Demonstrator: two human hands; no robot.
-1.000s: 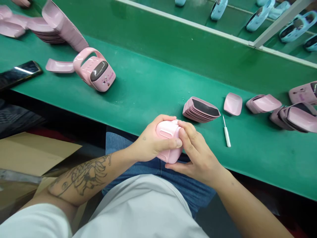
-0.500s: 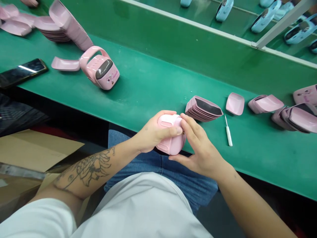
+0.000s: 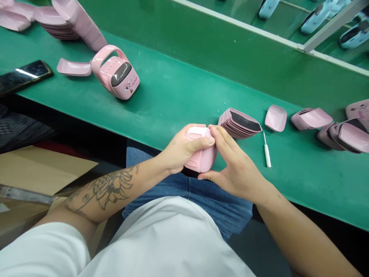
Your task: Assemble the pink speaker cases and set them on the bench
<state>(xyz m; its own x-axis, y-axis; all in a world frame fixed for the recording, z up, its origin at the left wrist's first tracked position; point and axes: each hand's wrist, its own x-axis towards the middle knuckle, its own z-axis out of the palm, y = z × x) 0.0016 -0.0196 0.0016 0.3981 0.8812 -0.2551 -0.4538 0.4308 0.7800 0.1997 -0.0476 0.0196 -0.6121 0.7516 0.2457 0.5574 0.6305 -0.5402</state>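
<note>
Between my two hands is a pink plastic housing point(image 3: 205, 157) with rounded edges and two raised oblong feet, held at the table's front edge. My left hand point(image 3: 186, 148) wraps it from the left, thumb pressed across its top. Fingers of my right hand point(image 3: 233, 165) grip its far right corner, while the thumb rests at its near edge. The far side of the housing is hidden. Just beyond my right hand stands a stack of pink shells point(image 3: 240, 123) with dark insides. A white-handled screwdriver point(image 3: 267, 155) lies to the right.
A pink handled device with a dark window point(image 3: 122, 75) stands at left, beside a curved pink panel point(image 3: 74, 68) and a phone point(image 3: 25, 77). More pink shells point(image 3: 311, 118) line the right. Blue devices point(image 3: 317, 17) sit behind the green partition point(image 3: 201, 42). A cardboard box point(image 3: 43, 169) is lower left.
Both hands still hold the pink housing. The right fingers have closed in on its far corner, and the seam between its two parts looks narrower. The view has shifted slightly.
</note>
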